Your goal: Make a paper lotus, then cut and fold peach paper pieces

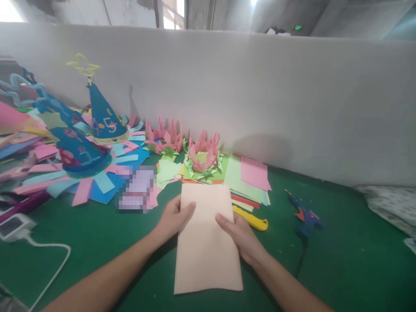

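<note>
Between my two hands is a pale cream sheet of paper (208,251), upright in format, its lower edge toward me. My left hand (175,216) grips its left edge, thumb on top and fingers behind. On the opposite edge my right hand (240,232) pinches it the same way. Whether it is one sheet or a folded stack I cannot tell. Just beyond the right hand lies a yellow cutter (251,219), partly hidden. Past the sheet's top edge stands a pink paper lotus (204,151) with green leaves, and a second pink lotus (165,136) behind it.
Coloured paper sheets (240,182) lie stacked beyond my hands. A blue glue gun (307,216) with a lit red light rests at right. Blue cone hats (105,115) and paper strips fill the left, near a white cabled device (16,227). A pale partition (308,104) closes the back.
</note>
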`<state>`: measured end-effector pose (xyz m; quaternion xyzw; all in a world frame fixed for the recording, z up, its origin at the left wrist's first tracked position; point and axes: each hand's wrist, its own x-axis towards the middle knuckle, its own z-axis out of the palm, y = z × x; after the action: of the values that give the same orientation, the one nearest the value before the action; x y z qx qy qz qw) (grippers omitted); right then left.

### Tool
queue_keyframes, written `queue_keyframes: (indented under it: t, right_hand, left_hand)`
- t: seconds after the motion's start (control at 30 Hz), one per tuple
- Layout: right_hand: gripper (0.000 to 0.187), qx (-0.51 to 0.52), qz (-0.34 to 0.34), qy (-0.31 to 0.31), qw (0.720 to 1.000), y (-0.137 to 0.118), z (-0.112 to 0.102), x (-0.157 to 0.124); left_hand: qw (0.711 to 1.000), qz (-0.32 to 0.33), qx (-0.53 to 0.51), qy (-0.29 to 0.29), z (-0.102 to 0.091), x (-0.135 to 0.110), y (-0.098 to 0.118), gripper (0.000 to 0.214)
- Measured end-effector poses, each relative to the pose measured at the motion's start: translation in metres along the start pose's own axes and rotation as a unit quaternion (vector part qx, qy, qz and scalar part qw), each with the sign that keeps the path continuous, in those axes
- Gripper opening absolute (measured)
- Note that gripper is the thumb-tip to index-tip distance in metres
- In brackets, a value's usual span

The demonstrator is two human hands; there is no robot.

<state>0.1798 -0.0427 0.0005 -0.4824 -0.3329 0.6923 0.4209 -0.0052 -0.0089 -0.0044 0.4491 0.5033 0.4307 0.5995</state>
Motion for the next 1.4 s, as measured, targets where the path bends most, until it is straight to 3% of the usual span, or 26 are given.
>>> queue_keyframes:
  t: [0.4, 0.8, 1.4]
  right_hand:
    - [0.053, 0.0, 0.0, -0.026, 1.0, 0.0014, -0.0029, 0.0006]
    - [0.056, 0.002, 0.003, 0.0, 1.0, 0.001, 0.0003, 0.0001]
    - [0.054, -0.001, -0.001, 0.015, 1.0, 0.0001, 0.0033, -0.0012]
  left_hand:
    - [1.0, -0.01, -0.011, -0.014, 0.0001, -0.0018, 0.0016, 0.058]
    - [0.998, -0.008, -0.029, -0.058, -0.0026, -0.0011, -0.0006, 0.062]
    - [0.998, -0.006, -0.021, -0.064, -0.0024, -0.0017, 0.0012, 0.053]
